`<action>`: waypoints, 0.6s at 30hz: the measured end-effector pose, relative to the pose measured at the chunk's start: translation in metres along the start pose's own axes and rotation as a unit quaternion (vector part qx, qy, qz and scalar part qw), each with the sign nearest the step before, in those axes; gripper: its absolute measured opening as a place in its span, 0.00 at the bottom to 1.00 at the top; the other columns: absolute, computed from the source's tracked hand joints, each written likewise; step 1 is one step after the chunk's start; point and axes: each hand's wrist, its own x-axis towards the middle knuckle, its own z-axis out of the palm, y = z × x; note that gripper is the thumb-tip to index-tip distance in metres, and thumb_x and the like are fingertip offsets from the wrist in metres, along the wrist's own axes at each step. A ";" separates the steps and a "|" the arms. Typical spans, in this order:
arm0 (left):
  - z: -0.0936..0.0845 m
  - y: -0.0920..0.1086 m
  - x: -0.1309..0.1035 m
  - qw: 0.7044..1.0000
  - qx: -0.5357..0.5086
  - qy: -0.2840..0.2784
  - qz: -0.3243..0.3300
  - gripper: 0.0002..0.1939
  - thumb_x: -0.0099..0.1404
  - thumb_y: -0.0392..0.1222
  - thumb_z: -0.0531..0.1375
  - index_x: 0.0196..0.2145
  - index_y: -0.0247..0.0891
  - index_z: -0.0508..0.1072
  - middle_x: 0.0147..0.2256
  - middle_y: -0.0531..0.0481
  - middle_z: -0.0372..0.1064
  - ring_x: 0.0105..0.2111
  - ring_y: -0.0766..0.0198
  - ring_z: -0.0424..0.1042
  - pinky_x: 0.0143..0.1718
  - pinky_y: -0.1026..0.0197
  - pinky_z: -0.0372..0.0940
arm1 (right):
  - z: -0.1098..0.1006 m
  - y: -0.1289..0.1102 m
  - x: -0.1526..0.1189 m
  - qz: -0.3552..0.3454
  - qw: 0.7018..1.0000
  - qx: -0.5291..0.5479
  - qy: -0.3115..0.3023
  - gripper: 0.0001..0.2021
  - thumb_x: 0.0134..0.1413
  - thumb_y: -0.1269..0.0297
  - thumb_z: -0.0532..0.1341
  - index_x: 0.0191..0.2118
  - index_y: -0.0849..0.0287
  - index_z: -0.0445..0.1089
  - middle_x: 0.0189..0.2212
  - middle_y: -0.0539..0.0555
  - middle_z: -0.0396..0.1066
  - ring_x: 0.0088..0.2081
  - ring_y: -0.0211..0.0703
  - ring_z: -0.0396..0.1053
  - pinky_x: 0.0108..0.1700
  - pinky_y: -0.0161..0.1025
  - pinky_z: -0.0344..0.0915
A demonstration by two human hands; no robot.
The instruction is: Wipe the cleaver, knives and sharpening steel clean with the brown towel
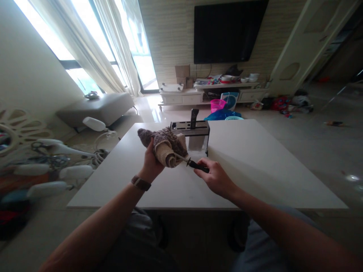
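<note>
- The near edge of the table is just in front of the person's knees, so both hands can work over the top with the forearms reaching across this edge.
- The right hand grasps a tool by its black handle, fingers and thumb closed around it. The tool points left and away from the body; perhaps it is held so in order that the thin shaft meets the cloth while the fingers remain behind the guard.
- The shaft goes to the rolled cloth and its end is hidden there. I cannot tell if it is a blade or a rod.
- The left hand grasps the cloth from the left side, thumb on top, above the left half of the table. The cloth is bunched in thick layers, which probably protects the palm from the shaft.
- Behind the cloth, near the middle of the far edge, the block stands upright on the table, partly covered by the cloth. One black handle rises from its slotted top, which seems a convenient position for gripping from above.
- Beyond the far edge, a pink basket is on the floor, before the low cabinet.
</note>
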 end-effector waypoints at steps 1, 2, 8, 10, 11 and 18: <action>0.001 -0.002 -0.001 1.000 0.003 -0.002 -0.008 0.19 0.73 0.51 0.59 0.53 0.36 0.77 0.42 0.44 0.81 0.47 0.53 0.80 0.58 0.48 0.71 | 0.000 0.000 0.000 0.002 1.000 0.006 0.003 0.07 0.59 0.61 0.63 0.34 0.58 0.72 0.29 0.50 0.73 0.32 0.42 0.67 0.36 0.38 0.58; 0.002 -0.004 -0.003 1.000 0.007 -0.004 -0.016 0.19 0.72 0.51 0.59 0.53 0.36 0.78 0.42 0.44 0.81 0.47 0.53 0.80 0.58 0.48 0.71 | 0.001 0.001 -0.001 0.004 1.000 0.012 0.007 0.07 0.59 0.61 0.63 0.34 0.59 0.73 0.29 0.50 0.73 0.32 0.42 0.67 0.36 0.38 0.58; 0.011 -0.026 -0.021 0.992 0.060 -0.035 -0.102 0.24 0.71 0.54 0.60 0.54 0.32 0.77 0.48 0.39 0.80 0.48 0.49 0.80 0.57 0.46 0.72 | 0.005 0.004 0.002 -0.008 0.998 0.056 0.034 0.07 0.59 0.62 0.63 0.38 0.60 0.75 0.35 0.55 0.78 0.38 0.47 0.73 0.41 0.41 0.64; 0.012 -0.037 -0.029 0.987 0.074 -0.040 -0.140 0.23 0.70 0.53 0.62 0.52 0.31 0.77 0.46 0.38 0.81 0.48 0.47 0.80 0.56 0.45 0.72 | 0.007 0.005 0.003 -0.016 0.998 0.052 0.041 0.06 0.58 0.64 0.63 0.38 0.60 0.74 0.36 0.56 0.79 0.40 0.48 0.74 0.43 0.42 0.66; 0.011 -0.043 -0.032 0.985 0.080 -0.042 -0.150 0.21 0.70 0.51 0.63 0.51 0.31 0.78 0.46 0.38 0.81 0.47 0.48 0.80 0.56 0.46 0.73 | 0.007 0.006 0.004 -0.020 0.998 0.048 0.042 0.05 0.58 0.65 0.63 0.38 0.60 0.74 0.36 0.56 0.79 0.40 0.49 0.75 0.43 0.42 0.66; 0.011 -0.060 -0.045 0.988 0.110 -0.026 -0.104 0.14 0.63 0.37 0.69 0.47 0.33 0.78 0.47 0.40 0.81 0.44 0.52 0.81 0.50 0.55 0.76 | 0.009 0.006 0.003 -0.042 0.997 0.050 0.027 0.05 0.56 0.71 0.61 0.37 0.58 0.74 0.36 0.56 0.79 0.41 0.49 0.76 0.45 0.43 0.69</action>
